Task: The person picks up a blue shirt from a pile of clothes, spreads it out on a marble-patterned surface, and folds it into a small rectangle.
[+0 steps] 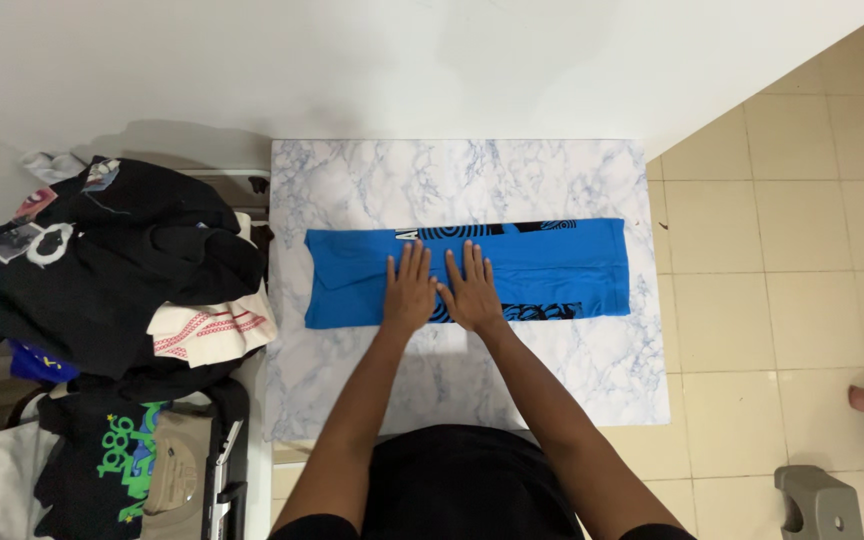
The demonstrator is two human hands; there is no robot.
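A blue shirt [542,270] folded into a long band lies on the marble-patterned table top [552,370], its long axis running left to right across the table, one short end toward the pile of clothes [122,270] at the left and the other toward the tiled floor [782,250] at the right. Black printed patterns show along its far and near edges (mostly right of the middle). Both hands rest side by side on the shirt's middle, near its front edge: the left hand [410,293] and the right hand [472,295] lie flat, palms down, fingers spread and pointing away from the person, gripping nothing, thumbs almost touching.
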